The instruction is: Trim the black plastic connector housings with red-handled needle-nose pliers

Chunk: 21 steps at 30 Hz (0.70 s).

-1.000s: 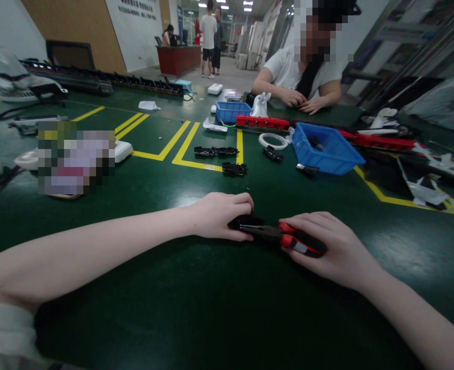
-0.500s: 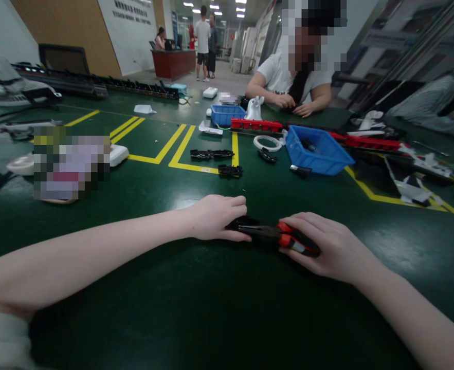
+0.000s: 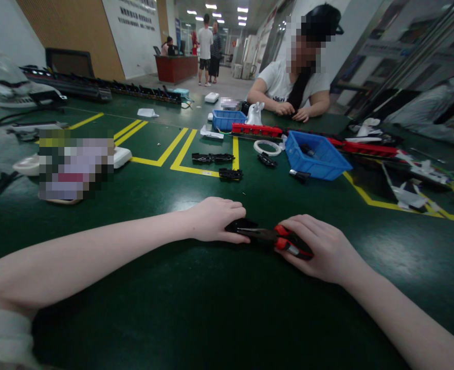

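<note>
My right hand (image 3: 315,244) is wrapped round the red and black handles of long-nose pliers (image 3: 283,236). The jaws point left and reach to a small black part (image 3: 240,226) that my left hand (image 3: 219,220) pinches between thumb and fingers. Whether the jaws grip the part cannot be made out, since my left fingers cover much of it. Beyond my hands, several similar black pieces rest on the green table: a long one (image 3: 213,158), a shorter one (image 3: 230,174) and another (image 3: 267,160).
A blue bin (image 3: 317,159) with black parts stands at the right, near a roll of white tape (image 3: 267,148) and a red strip (image 3: 255,129). A smaller blue bin (image 3: 229,121) is farther back. Left lies a blurred-out phone (image 3: 74,169). A co-worker (image 3: 288,95) sits opposite.
The pliers and my right hand have shifted slightly left, toward my left hand. My left hand stays nearly still on the black part. The whole view has tilted a little.
</note>
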Each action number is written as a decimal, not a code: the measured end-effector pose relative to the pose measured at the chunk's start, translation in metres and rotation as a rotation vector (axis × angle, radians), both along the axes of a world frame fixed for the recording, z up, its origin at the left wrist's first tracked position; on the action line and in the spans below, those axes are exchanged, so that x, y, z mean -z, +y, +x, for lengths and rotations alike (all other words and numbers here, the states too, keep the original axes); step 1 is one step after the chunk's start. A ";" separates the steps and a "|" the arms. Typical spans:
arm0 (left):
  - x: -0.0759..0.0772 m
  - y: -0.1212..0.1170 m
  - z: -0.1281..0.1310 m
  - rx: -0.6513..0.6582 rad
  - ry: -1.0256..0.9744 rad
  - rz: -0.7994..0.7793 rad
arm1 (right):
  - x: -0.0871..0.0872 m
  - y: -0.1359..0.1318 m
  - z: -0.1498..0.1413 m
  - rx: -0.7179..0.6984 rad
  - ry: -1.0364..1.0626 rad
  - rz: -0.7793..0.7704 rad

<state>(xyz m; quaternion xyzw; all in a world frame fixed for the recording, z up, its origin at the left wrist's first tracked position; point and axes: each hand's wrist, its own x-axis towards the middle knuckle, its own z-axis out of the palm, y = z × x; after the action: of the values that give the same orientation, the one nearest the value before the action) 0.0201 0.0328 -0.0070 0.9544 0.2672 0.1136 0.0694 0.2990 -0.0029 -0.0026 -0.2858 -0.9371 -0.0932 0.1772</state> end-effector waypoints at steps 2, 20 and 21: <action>0.000 0.000 0.000 0.003 -0.011 -0.006 | 0.000 0.000 0.000 -0.004 -0.002 0.027; -0.001 0.000 -0.001 0.025 -0.021 -0.010 | 0.000 0.001 -0.001 -0.003 0.006 0.072; -0.001 0.000 -0.001 0.027 -0.019 -0.008 | 0.000 0.001 -0.001 -0.005 0.005 0.069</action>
<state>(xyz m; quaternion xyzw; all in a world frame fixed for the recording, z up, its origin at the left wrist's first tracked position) 0.0193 0.0326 -0.0063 0.9564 0.2543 0.1207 0.0775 0.2983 -0.0015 -0.0024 -0.2772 -0.9337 -0.1243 0.1897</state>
